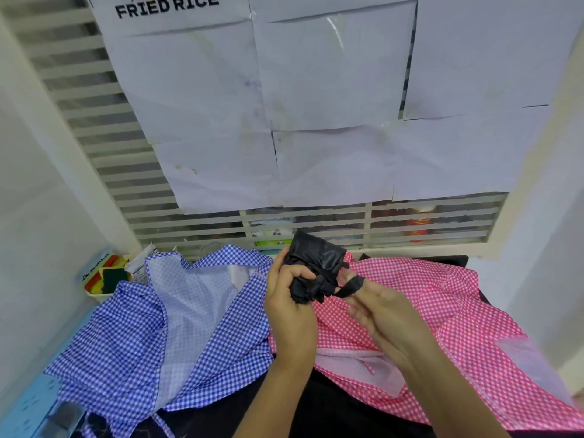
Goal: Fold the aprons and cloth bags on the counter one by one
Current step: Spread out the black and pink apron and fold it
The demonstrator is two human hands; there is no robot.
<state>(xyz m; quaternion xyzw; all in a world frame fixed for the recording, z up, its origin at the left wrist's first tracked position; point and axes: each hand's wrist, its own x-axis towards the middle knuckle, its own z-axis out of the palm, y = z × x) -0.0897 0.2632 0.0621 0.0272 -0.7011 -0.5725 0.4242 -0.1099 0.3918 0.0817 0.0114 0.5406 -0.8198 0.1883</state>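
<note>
Just above the dark counter [331, 412], in the head view, a person's left hand [289, 300] clenches a bunched black bag [316, 263] while the right hand [379, 308] holds the bag's strap [350, 286] hooked round its fingers, apparently bundling it up. Beneath, a blue checked apron [151, 336] and a pink checked apron [448, 305] lie rumpled side by side on the counter, neither folded. No finished piece shows anywhere, so the job looks barely begun: the bag is in progress, with both aprons left.
</note>
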